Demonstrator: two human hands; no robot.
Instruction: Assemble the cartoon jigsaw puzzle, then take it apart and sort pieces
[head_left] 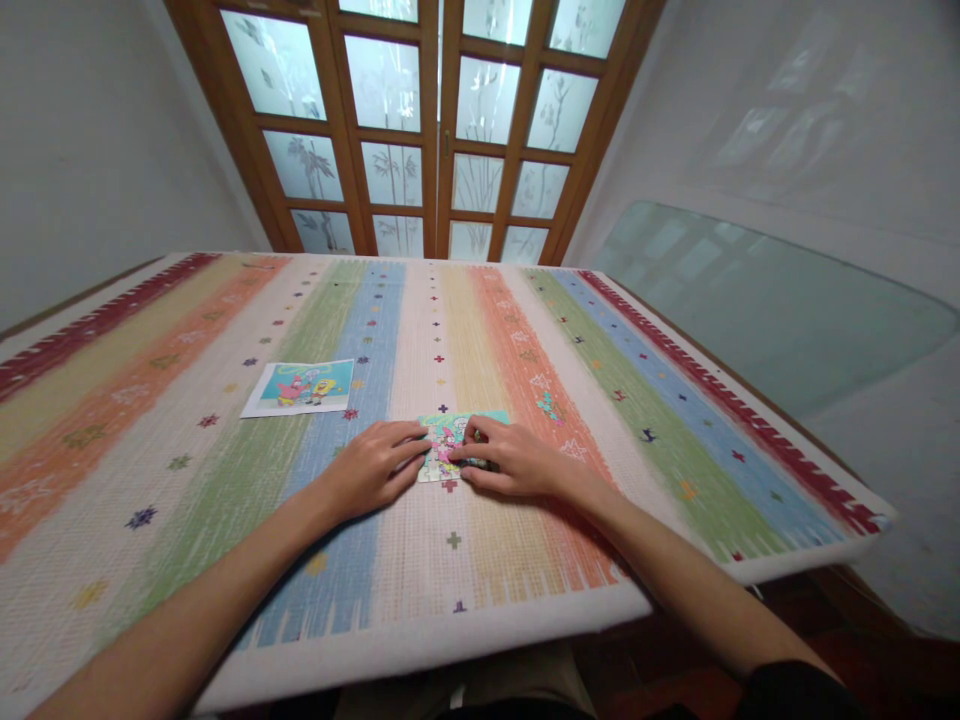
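A small cartoon jigsaw puzzle [450,432] lies flat on the striped cloth of the table [225,470], just ahead of me. My left hand [375,468] rests on its left edge, fingers stretched out flat and pressing on the pieces. My right hand [506,458] covers the puzzle's right part, fingers bent down onto the pieces; whether it pinches one is hidden. Both hands hide the lower half of the puzzle.
A printed cartoon picture card [301,387] lies to the left, further back on the cloth. A loose puzzle piece [550,405] sits to the right of the puzzle. Wooden glazed doors [435,130] stand behind the table. A glass pane [765,300] leans against the right wall.
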